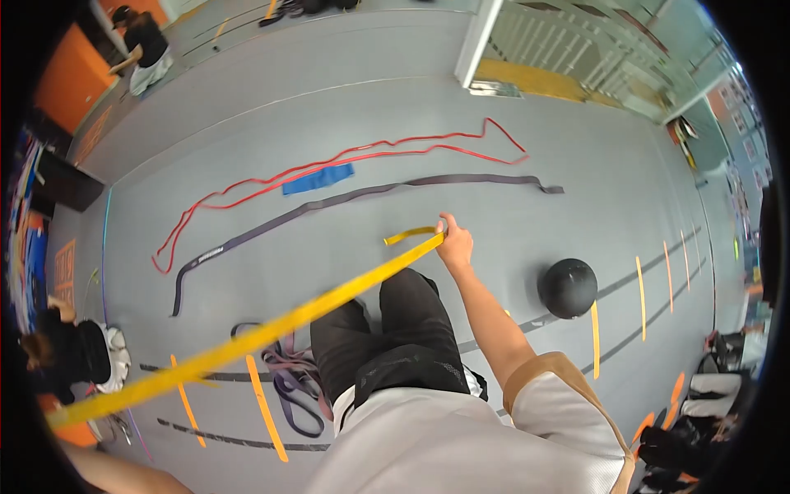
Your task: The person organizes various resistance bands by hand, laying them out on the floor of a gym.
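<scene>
A long yellow band (304,314) is stretched in front of my body, from the lower left edge up to my right hand (455,242). My right hand is closed around its upper end, and a short tail of the band hangs past the fingers to the left. Of my left arm only the forearm shows at the bottom left; the hand is out of view. Beyond the yellow band, a dark grey band (354,195) lies extended on the floor, with a red looped band (370,151) behind it. A folded blue band (318,179) lies between those two.
A black ball (568,288) rests on the floor to the right. Tangled purple bands (292,387) lie left of my legs. Orange and dark strips mark the floor. One person (146,45) is at the upper left, another (78,354) at the left. A glass door stands upper right.
</scene>
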{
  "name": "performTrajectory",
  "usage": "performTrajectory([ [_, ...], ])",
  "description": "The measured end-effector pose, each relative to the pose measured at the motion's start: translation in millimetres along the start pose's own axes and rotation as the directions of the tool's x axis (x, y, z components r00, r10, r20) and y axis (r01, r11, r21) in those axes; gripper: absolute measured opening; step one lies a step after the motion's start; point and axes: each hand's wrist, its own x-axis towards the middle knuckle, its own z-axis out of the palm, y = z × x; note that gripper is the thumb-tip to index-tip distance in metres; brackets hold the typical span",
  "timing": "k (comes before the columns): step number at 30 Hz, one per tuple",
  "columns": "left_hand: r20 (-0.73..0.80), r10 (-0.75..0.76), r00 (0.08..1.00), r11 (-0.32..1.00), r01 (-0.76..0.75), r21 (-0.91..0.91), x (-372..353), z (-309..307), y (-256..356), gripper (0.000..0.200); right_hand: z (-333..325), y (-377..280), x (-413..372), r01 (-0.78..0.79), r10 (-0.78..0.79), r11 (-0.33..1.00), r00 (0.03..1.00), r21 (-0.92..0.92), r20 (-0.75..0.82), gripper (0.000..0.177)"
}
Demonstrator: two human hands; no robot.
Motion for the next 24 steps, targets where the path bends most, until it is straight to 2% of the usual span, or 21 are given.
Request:
performTrajectory([
  [2,0.064,0.032,0.997,0.999,-0.03,-0.033,-10,13,2,0.035,-6,24,-9,-0.273,0.277,0.953,0.961,0.13,-0.008,0.023],
  [3,0.095,0.046,0.994,0.998,-0.042,-0.043,-15,17,-1,0.035,-8,38,-12,-0.286,0.29,0.949,0.957,0.131,-0.011,0.023],
  [4,0.125,0.061,0.99,0.997,-0.055,-0.049,-21,19,-6,0.034,-9,57,-16,-0.454,0.48,0.82,0.877,0.349,0.012,0.022],
  [5,0.152,0.074,0.986,0.996,-0.066,-0.055,-27,21,-12,0.034,-9,74,-18,-0.569,0.638,0.617,0.766,0.543,0.077,0.02],
  [6,0.181,0.087,0.98,0.995,-0.077,-0.061,-34,24,-19,0.033,-8,90,-19,-0.576,0.647,0.61,0.759,0.545,0.078,0.02],
  [8,0.241,0.116,0.964,0.992,-0.1,-0.076,-48,30,-32,0.032,-12,116,-22,-0.297,0.476,0.317,0.871,0.901,0.119,0.02],
  [9,0.271,0.131,0.954,0.99,-0.111,-0.09,-56,36,-37,0.031,-19,129,-21,-0.297,0.426,0.282,0.891,0.912,0.158,0.034],
  [10,0.302,0.149,0.942,0.987,-0.121,-0.109,-66,44,-41,0.031,-31,130,-17,-0.292,0.442,0.283,0.885,0.913,0.146,0.034],
  [11,0.332,0.171,0.928,0.982,-0.133,-0.135,-75,56,-41,0.03,-49,124,-11,-0.189,0.509,-0.071,0.838,0.979,0.198,0.04],
  [12,0.362,0.197,0.911,0.976,-0.145,-0.165,-85,71,-40,0.03,-62,126,-5,-0.024,0.547,-0.403,0.795,0.915,0.261,0.046],
  [13,0.39,0.224,0.893,0.968,-0.156,-0.199,-95,88,-36,0.029,-67,137,0,0.119,0.592,-0.499,0.77,0.859,0.238,0.061],
  [14,0.416,0.254,0.873,0.958,-0.168,-0.232,-106,105,-31,0.028,-65,154,5,0.149,0.614,-0.484,0.76,0.862,0.214,0.061],
  [16,0.464,0.314,0.829,0.936,-0.188,-0.297,-128,141,-20,0.027,-56,193,19,0.03,0.603,-0.519,0.721,0.854,0.341,0.06],
  [17,0.484,0.344,0.804,0.924,-0.197,-0.328,-139,161,-13,0.027,-53,207,28,-0.034,0.611,-0.524,0.681,0.851,0.403,0.069],
  [18,0.506,0.372,0.778,0.912,-0.206,-0.354,-150,181,-7,0.026,-52,213,38,-0.008,0.631,-0.515,0.673,0.857,0.385,0.069],
  [20,0.546,0.419,0.726,0.892,-0.217,-0.396,-175,218,-1,0.025,-50,229,64,-0.123,0.76,-0.337,0.55,0.934,0.347,0.055],
  [21,0.564,0.441,0.698,0.883,-0.227,-0.41,-183,235,3,0.025,-47,242,79,-0.144,0.793,-0.284,0.521,0.948,0.317,0.042],
  [22,0.578,0.461,0.674,0.876,-0.238,-0.42,-190,249,6,0.024,-46,256,95,-0.132,0.799,-0.29,0.512,0.948,0.316,0.042],
  [24,0.613,0.478,0.629,0.872,-0.254,-0.419,-202,273,1,0.023,-47,287,125,-0.313,0.825,-0.065,0.517,0.948,0.227,0.038],
])
